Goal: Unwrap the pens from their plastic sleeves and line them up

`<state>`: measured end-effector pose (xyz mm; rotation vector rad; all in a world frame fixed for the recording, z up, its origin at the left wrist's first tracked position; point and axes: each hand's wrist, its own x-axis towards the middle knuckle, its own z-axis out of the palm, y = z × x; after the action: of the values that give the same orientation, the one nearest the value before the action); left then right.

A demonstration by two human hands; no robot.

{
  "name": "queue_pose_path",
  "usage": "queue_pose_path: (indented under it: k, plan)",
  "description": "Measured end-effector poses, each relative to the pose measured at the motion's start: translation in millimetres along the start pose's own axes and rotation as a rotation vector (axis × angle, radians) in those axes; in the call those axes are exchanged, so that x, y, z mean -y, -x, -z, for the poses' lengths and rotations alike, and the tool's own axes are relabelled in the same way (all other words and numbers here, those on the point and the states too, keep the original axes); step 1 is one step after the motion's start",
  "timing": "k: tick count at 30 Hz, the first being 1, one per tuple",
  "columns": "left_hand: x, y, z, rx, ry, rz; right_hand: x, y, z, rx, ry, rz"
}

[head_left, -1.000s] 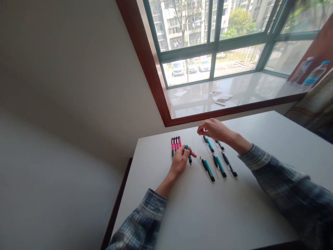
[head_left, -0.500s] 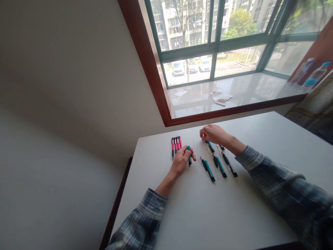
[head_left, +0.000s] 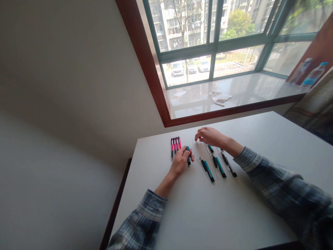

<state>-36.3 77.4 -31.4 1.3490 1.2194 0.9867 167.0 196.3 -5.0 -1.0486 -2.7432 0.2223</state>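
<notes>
My left hand (head_left: 180, 160) is closed around a teal and black pen part (head_left: 188, 156), held upright just over the table. My right hand (head_left: 209, 136) hovers at the far side with its fingers bent down and apart, nothing visible in them. Its fingertips are close to a thin pale pen refill (head_left: 193, 143) lying on the table. Below and right of it lie several taken-apart pens in groups: teal barrels (head_left: 208, 169), black grips (head_left: 215, 161) and thin white refills (head_left: 204, 171). My right hand and wrist partly cover the farther groups.
Several pink and black pens (head_left: 175, 145) lie side by side left of my left hand. The white table (head_left: 208, 215) meets the wall under a window sill (head_left: 192, 107). A crumpled cloth or paper (head_left: 220, 98) and plastic bottles (head_left: 313, 76) are on the sill.
My right hand has moved left, away from the far teal part, and its fingers have spread from a pinch. My left hand keeps its hold on the pen part, nearly still.
</notes>
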Motion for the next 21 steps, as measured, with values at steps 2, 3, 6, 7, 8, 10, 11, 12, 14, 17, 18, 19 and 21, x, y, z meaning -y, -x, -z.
queue_pose_path:
  k: [2,3,6,7,8,10,11,12,14,17,18,19,21]
  plan:
    - [-0.1,-0.3,-0.1,0.001,-0.001,-0.002,1.4,-0.5,-1.2,0.002,-0.006,0.048]
    - [-0.3,-0.4,-0.2,0.002,-0.001,-0.003,1.7,-0.9,-1.6,0.009,-0.01,0.065]
    - [-1.5,-0.2,-0.6,0.0,0.003,-0.003,0.9,-2.0,-2.1,0.033,-0.011,0.08]
    - [-2.0,0.0,-0.8,0.0,0.007,-0.003,0.5,-2.3,-2.2,0.037,-0.009,0.076]
    - [-2.5,0.2,-0.9,-0.002,0.01,-0.003,0.0,-2.5,-2.2,0.038,-0.006,0.072]
    - [-3.0,0.7,-1.0,-0.005,0.011,0.0,-0.3,-2.6,-2.4,0.043,0.006,0.07]
    - [-3.1,0.8,-0.9,-0.004,0.009,0.002,-0.1,-2.6,-2.5,0.047,0.014,0.073]
    - [-2.9,0.9,-0.9,-0.003,0.007,0.004,0.5,-2.5,-2.5,0.05,0.022,0.077]
    - [-2.4,0.8,-0.8,-0.001,0.004,0.008,3.0,-2.1,-1.7,0.047,0.031,0.077]
    - [-2.4,0.4,-0.8,-0.007,0.009,0.017,9.8,-0.6,2.3,0.022,0.012,0.063]
    - [-2.9,0.3,-0.9,-0.011,0.012,0.022,12.7,0.2,4.1,0.015,-0.002,0.062]
    - [-3.7,0.2,-1.0,-0.015,0.014,0.029,15.5,1.0,5.8,0.014,-0.015,0.069]
    - [-5.7,-0.2,-1.4,-0.019,0.015,0.042,20.8,2.2,8.3,0.027,-0.029,0.096]
